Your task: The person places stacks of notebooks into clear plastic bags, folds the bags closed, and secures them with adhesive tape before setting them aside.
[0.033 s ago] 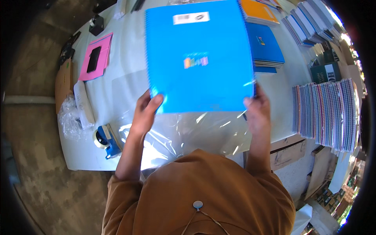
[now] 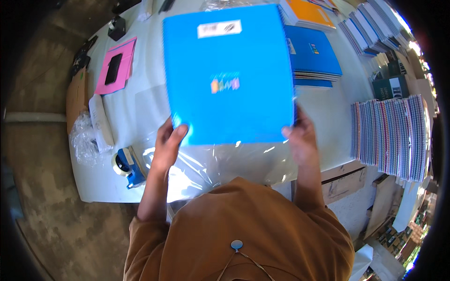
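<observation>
Two hands hold one blue notebook point(image 2: 229, 93) up over the middle of the tabletop point(image 2: 328, 112), as the head view shows it. Its coil runs down the left side; a white label sits near the top, a small coloured print at the centre, both blurred. The left hand point(image 2: 165, 146) is closed on the notebook's near left corner, thumb on the cover, fingers mostly hidden underneath. The right hand point(image 2: 302, 139) pinches the near right corner, thumb on top too.

Below the notebook, shiny clear film point(image 2: 211, 165) spreads to the tabletop's near edge. Toward the near left corner I see a blue tape dispenser point(image 2: 134, 172). Along the left edge lie a crumpled clear bag point(image 2: 82, 138) and a white roll point(image 2: 100, 122); farther up, a dark phone point(image 2: 113, 69) rests on pink sheets point(image 2: 126, 61). Near the far left corner is a black block point(image 2: 116, 28).

Across, toward the far right corner, there's a blue stack point(image 2: 323, 54), with an orange stack point(image 2: 311, 15) beyond it. At the right edge rises a tall coil-bound pile point(image 2: 389, 136), near a dark green box point(image 2: 391, 87).
</observation>
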The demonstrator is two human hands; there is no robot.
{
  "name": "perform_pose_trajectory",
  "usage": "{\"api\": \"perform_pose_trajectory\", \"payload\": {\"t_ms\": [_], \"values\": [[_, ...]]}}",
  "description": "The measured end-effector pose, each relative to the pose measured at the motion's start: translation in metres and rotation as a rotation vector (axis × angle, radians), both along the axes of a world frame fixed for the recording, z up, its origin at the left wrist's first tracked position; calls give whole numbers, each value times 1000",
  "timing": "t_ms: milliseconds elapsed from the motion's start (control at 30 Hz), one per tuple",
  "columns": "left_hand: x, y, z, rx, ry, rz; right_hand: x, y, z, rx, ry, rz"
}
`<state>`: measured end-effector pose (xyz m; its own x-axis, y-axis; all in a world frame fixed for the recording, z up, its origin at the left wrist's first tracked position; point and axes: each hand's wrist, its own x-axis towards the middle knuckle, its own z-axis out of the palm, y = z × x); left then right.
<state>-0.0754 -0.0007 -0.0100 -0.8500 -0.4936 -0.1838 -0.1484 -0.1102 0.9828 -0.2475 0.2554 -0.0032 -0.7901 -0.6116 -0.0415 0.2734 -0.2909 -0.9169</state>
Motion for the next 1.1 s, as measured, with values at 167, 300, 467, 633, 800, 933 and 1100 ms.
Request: {"api": "perform_pose_trajectory", "payload": {"t_ms": [167,300,467,633,800,933,1100], "values": [[121,17,-35,94,-132,95,70,-10,-43,92,-234,345],[141,19,-95,169,-196,83,99,-7,-115,157,-286,412],[145,21,-113,230,-233,84,98,-11,-131,168,-309,380],[132,20,-104,201,-214,48,97,-7,-130,177,-188,341],[119,-7,-103,-135,-491,-148,63,-8,-120,508,-64,562],[101,-21,-75,-730,-724,-24,50,-13,-78,1300,600,320],[51,-11,-89,-257,-27,158,57,-55,-152,377,129,40]]}}
